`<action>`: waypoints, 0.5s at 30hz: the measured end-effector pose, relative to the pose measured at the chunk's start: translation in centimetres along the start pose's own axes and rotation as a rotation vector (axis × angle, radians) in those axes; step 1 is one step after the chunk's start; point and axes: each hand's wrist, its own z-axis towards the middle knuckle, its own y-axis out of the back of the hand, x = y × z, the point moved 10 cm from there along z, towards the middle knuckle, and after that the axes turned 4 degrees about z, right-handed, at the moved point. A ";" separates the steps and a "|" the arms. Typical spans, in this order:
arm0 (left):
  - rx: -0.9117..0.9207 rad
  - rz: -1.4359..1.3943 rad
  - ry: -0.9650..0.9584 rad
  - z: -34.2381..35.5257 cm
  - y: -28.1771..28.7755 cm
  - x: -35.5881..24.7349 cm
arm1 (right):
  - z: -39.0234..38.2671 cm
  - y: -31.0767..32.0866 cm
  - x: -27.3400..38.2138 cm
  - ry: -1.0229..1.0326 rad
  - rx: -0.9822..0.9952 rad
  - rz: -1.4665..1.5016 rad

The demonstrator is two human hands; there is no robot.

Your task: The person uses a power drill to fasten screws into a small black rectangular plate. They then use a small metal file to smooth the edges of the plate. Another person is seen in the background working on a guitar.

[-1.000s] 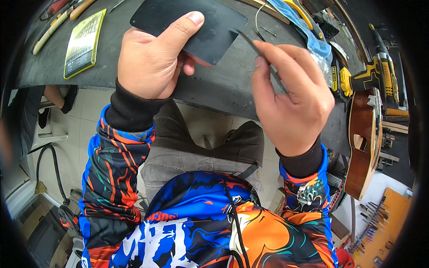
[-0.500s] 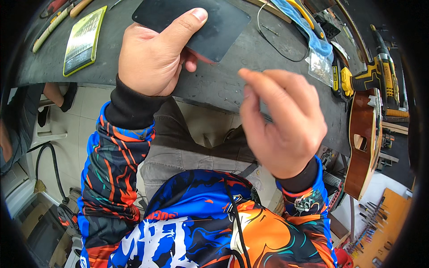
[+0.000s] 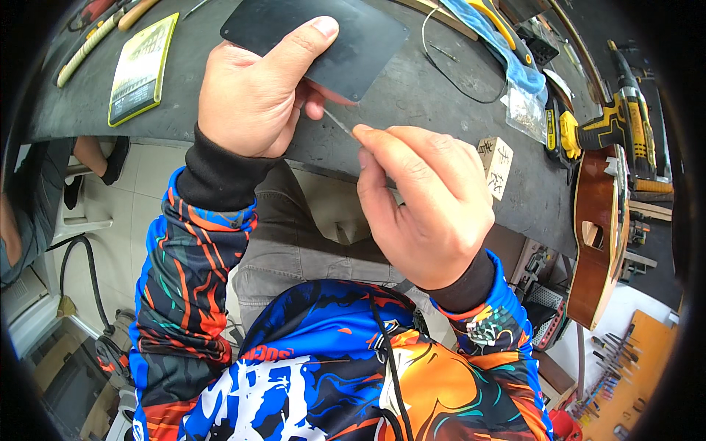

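My left hand (image 3: pixel 250 99) is closed on a dark flat plate (image 3: pixel 353 44) with rounded corners and small corner holes, its thumb pressed on top. Below the plate's near edge, a thin metal rod (image 3: pixel 337 121) runs from the left fingertips toward my right hand (image 3: pixel 423 195). My right thumb and forefinger pinch the rod's near end; its exact kind is too small to make out. Just right of the right hand, a pale wooden block (image 3: pixel 494 167) with dark characters rests on the dark workbench (image 3: pixel 434 99).
A yellow-edged flat package (image 3: pixel 143 70) lies at the left of the bench. Toward the right are a blue cloth (image 3: pixel 489 40), a clear bag of small bits (image 3: pixel 526 114), a yellow-black cordless drill (image 3: pixel 625 121) and a brown guitar body (image 3: pixel 594 235). Another person's leg (image 3: pixel 87 154) shows at far left.
My right hand has moved left toward the left hand, and the thin rod now shows between them. The wooden block has come into sight behind it. My left hand holds the plate nearly still.
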 end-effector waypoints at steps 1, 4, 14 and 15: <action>-0.004 -0.005 0.005 0.0 0.1 0.0 | -0.1 0.0 0.1 0.012 -0.005 0.015; 0.004 -0.037 0.015 0.0 0.1 0.1 | -0.2 0.7 -0.8 -0.029 -0.072 0.008; 0.043 -0.090 0.008 -0.2 -1.0 -0.5 | 0.0 1.8 -3.1 -0.134 -0.205 0.021; 0.051 -0.113 0.003 -0.4 -1.4 -0.8 | 0.0 1.6 -3.0 -0.127 -0.211 0.016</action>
